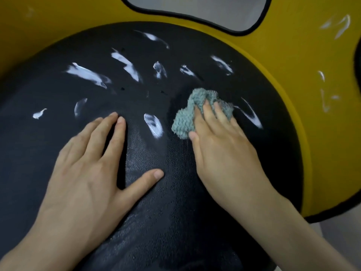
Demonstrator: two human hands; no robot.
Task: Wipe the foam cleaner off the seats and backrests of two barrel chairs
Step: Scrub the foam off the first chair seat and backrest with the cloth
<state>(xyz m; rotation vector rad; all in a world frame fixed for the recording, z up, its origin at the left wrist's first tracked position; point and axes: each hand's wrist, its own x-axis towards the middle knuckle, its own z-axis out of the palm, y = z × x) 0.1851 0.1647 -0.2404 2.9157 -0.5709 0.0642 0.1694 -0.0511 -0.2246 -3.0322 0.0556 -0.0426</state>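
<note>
Foam streaks (88, 74) across the black seat (156, 202) — the seat-wiping step, far from finished.

Head view: the right hand (224, 153) presses a bunched grey-green cloth (187, 114) onto the seat right of centre, fingers laid fairly flat over it and thumb against its near edge. The left hand (88, 167) lies spread, palm down, on the near half of the seat, apparently bracing. White smears fan across the far half and lie just beside the cloth on both sides, so the next move probably calls for firm sweeps outward through them. More foam (340, 24) marks the yellow backrest (293, 65) at right — likely a later step. The bracing hand lies close to the nearest smears and may need to shift.
</note>
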